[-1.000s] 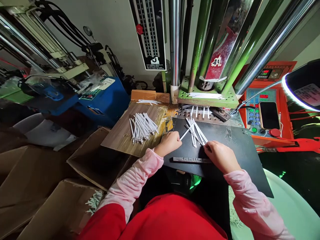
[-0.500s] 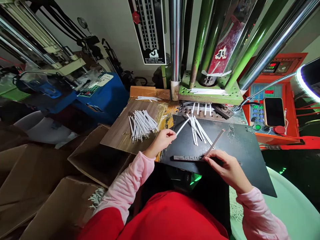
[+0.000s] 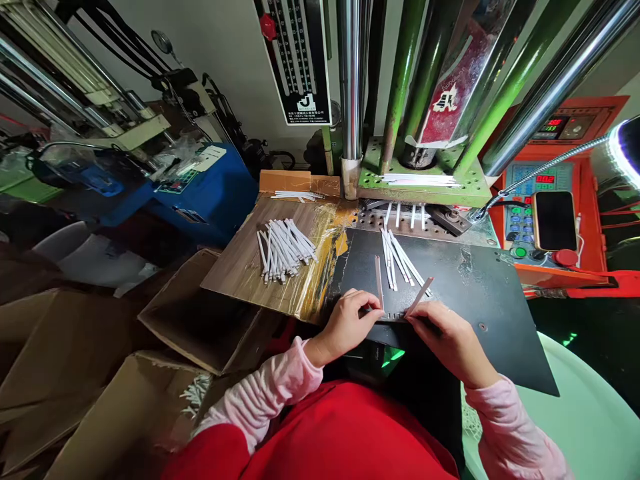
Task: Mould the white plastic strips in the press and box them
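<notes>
Head view: the left hand (image 3: 347, 327) curls closed around the foot of an upright strip (image 3: 379, 283), and the right hand (image 3: 450, 340) pinches a tilted strip (image 3: 420, 297), both over a notched metal bar (image 3: 395, 317). A few white strips (image 3: 395, 263) lie on the black mat (image 3: 480, 300); a larger pile (image 3: 285, 250) sits on the wooden board (image 3: 235, 280), so most look unhandled.

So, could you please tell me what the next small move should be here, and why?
I'd probably press the strip by the left hand and the strip by the right hand firmly into the slotted metal bar, since both seem to stand at its notches.
</notes>
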A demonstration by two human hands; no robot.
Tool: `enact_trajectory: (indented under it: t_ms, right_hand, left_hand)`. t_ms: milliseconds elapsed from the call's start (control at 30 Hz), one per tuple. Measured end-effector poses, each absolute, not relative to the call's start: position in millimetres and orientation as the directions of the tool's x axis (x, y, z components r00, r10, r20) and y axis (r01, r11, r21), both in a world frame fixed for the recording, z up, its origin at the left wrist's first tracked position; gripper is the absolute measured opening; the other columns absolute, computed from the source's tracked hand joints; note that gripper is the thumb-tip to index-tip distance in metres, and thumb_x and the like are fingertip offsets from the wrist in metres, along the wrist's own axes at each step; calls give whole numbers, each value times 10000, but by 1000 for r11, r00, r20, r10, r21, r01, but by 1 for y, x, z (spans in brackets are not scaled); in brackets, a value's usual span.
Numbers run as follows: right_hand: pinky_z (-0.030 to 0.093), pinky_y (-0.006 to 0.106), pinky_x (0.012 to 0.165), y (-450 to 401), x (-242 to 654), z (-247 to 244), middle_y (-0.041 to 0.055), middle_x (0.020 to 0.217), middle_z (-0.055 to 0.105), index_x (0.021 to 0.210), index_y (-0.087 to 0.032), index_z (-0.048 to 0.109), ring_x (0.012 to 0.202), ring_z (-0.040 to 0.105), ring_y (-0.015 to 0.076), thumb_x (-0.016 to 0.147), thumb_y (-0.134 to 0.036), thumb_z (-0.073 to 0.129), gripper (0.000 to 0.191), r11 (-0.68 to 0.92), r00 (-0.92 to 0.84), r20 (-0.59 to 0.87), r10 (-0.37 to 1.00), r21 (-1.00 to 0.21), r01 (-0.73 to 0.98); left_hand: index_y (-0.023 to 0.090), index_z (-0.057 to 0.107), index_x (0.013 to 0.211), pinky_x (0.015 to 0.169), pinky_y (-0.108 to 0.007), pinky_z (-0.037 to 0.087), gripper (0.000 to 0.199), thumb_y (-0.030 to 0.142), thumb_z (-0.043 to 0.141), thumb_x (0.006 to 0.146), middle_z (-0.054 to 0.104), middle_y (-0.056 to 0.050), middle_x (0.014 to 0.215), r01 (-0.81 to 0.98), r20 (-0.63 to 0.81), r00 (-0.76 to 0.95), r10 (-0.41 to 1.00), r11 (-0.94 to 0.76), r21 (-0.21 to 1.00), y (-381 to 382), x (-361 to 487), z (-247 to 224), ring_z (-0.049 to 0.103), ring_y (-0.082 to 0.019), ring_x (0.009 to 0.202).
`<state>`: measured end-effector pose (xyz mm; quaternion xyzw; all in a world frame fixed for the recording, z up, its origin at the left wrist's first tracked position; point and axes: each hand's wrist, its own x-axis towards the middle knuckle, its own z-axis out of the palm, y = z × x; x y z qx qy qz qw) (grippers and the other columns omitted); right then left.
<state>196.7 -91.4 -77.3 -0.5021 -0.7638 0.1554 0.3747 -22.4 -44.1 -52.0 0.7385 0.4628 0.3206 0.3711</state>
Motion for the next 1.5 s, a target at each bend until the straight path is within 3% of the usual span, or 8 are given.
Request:
enact_trajectory:
  t_ms: [300, 533, 700, 800, 933, 1100, 1367, 1500]
  right_hand:
    - [523, 299, 781, -87, 201, -84, 2, 911, 709, 958, -242, 601, 827, 668, 163, 967, -230, 568, 36, 437, -225, 408, 885, -558, 706]
    - [533, 313, 763, -84, 205, -82, 23, 891, 719, 922, -238, 628, 807, 677, 180, 962, -316, 556, 113, 349, -168, 322, 932, -662, 664]
    - [536, 292, 772, -74, 220, -70, 18, 930, 739, 978, -248, 682, 834, 691, 174, 961, -373, 541, 189, 271, -180, 203, 962, -756, 596]
    - [519, 315, 771, -58, 227, -69, 29, 941, 742, 970, -240, 700, 835, 689, 194, 922, -391, 564, 209, 178, -53, 197, 979, -698, 693]
    - [466, 321, 688, -32, 220, -66, 35, 854, 698, 903, -231, 700, 767, 655, 205, 896, -340, 565, 173, 33, 23, 99, 995, -520, 854]
    - [412, 297, 674, -20, 202, -51, 47, 988, 698, 946, -235, 685, 870, 652, 212, 933, -349, 548, 178, -109, 88, -80, 993, -315, 943]
    - [379, 301, 645, -22, 190, -39, 97, 966, 713, 879, -192, 656, 834, 668, 223, 932, -294, 504, 191, -157, 127, -143, 982, -221, 963]
    - [413, 319, 634, -35, 220, -42, 81, 916, 733, 997, -208, 695, 784, 675, 240, 874, -288, 526, 223, -190, 197, 5, 980, -239, 952]
  left_hand:
    - [181, 629, 790, 818, -289, 459, 108, 126, 671, 872, 706, -20, 834, 439, 269, 458, 847, -479, 760, -34, -15, -68, 624, -171, 833]
    - [175, 674, 868, 857, -331, 415, 46, 181, 654, 909, 738, -31, 934, 549, 163, 609, 776, -561, 619, -27, -13, -60, 631, -195, 903]
    - [188, 721, 844, 874, -302, 432, 67, 150, 672, 869, 760, -2, 913, 516, 25, 633, 774, -446, 732, -11, -19, -51, 657, -178, 891]
    - [181, 738, 901, 813, -277, 458, 142, 126, 611, 873, 756, -14, 920, 505, 2, 648, 761, -432, 747, 10, -13, -46, 661, -166, 845]
    - [211, 730, 1005, 952, -364, 409, 303, 76, 482, 895, 734, -37, 1093, 553, 98, 705, 702, -631, 544, 34, 11, -42, 633, -206, 1011]
    - [198, 706, 968, 966, -391, 392, 257, 98, 485, 882, 722, -63, 1052, 632, 11, 742, 671, -704, 323, 41, 29, -41, 610, -238, 1052]
    - [142, 687, 995, 962, -414, 412, 251, 341, 540, 955, 720, -121, 1003, 796, 12, 580, 814, -570, 204, 35, 45, -44, 634, -277, 1043]
    - [95, 691, 1024, 963, -436, 413, 343, 405, 577, 932, 722, -166, 1037, 812, -22, 563, 826, -548, 199, 35, 55, -44, 639, -311, 1047]
